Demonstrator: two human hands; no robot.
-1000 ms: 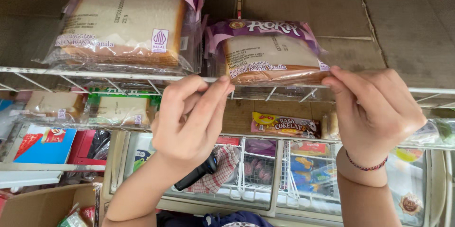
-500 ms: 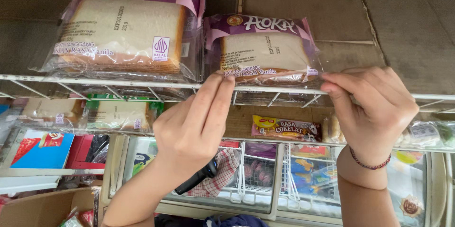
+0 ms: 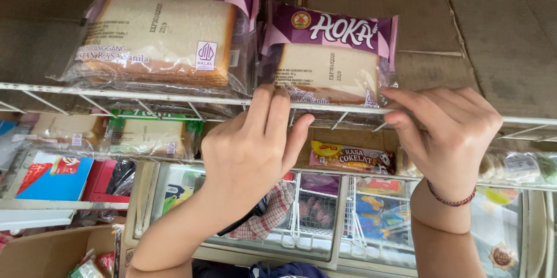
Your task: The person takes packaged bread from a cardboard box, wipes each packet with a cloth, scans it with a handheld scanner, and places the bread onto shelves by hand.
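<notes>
bread pack (image 3: 329,57): a second ago both hands held it up by its front corners, tipped above the wire. Now it lies flat on the white wire shelf (image 3: 145,97), beside the bigger bread pack (image 3: 162,37).
left hand (image 3: 252,144): it was pinching the pack's left corner. Now its fingers have let go and rest on the shelf's front wire, just under the pack.
right hand (image 3: 444,130): it has come down a little, and its fingertips now sit at the pack's right corner on the wire.

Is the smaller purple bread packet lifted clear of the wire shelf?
No: the smaller bread packet lies on the white wire shelf, with the left hand and right hand at its front edge.
</notes>
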